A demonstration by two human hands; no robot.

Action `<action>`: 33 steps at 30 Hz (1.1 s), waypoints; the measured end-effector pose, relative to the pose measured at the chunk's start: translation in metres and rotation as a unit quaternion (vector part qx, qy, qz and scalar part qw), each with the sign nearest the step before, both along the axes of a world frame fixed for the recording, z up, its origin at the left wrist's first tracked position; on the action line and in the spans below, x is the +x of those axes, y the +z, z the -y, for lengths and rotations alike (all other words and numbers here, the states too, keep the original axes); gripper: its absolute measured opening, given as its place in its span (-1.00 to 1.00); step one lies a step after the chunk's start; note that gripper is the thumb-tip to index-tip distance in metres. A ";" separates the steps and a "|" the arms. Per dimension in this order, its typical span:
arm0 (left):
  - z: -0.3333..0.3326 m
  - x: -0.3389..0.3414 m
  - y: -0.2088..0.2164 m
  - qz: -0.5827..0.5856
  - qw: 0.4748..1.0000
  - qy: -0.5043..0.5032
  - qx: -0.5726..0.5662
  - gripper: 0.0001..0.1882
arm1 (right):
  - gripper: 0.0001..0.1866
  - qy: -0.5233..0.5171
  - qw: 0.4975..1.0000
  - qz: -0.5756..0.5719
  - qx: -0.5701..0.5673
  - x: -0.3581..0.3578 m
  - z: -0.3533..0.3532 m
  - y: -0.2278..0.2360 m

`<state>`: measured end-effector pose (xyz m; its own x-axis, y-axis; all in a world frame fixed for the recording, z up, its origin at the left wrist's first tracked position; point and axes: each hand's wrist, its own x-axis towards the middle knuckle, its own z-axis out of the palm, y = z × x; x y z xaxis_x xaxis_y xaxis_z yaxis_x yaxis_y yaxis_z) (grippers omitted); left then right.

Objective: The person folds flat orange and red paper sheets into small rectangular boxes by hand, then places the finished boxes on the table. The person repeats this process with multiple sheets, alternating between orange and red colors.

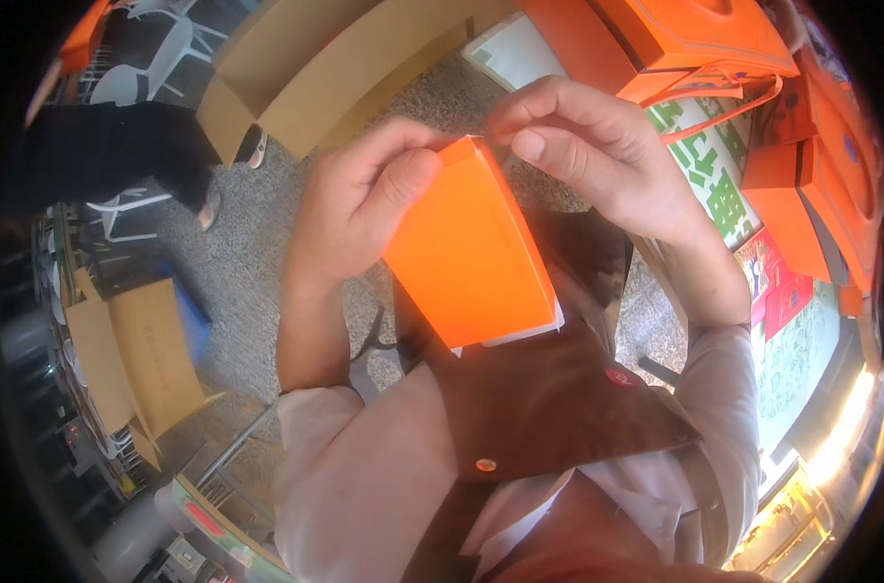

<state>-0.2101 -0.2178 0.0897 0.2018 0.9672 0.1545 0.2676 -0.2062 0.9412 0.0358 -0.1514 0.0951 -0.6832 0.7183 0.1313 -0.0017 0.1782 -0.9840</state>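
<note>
A flat orange carton (476,253) is held tilted in front of my brown apron. My left hand (369,199) is closed around its far left side, the thumb pressed on the orange face. White edges of flaps or paper stick out at its near end. At the far end, my right hand (607,160) has its fingers curled, with the thumb and forefinger close to the carton's corner. What lies between these fingertips is too small to make out.
Large open cardboard boxes (316,83) stand on the speckled floor ahead, another cardboard box (151,355) at left. Orange gift boxes (695,39) and an orange bag (816,185) sit on the table at right. White chairs (155,58) and a person in dark clothes (121,155) are at far left.
</note>
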 end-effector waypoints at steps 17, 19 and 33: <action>-0.004 0.020 0.004 0.047 0.998 -0.024 0.043 -0.68 | -0.86 0.046 0.992 -0.030 -0.118 0.003 -0.003 0.005; -0.003 0.021 0.000 0.074 0.996 -0.015 0.041 -0.68 | -0.88 0.051 0.990 -0.027 -0.132 0.003 -0.002 0.006; 0.001 0.026 -0.011 0.117 0.993 0.001 -0.011 -0.62 | -0.88 0.092 0.981 -0.019 -0.171 0.007 -0.012 0.005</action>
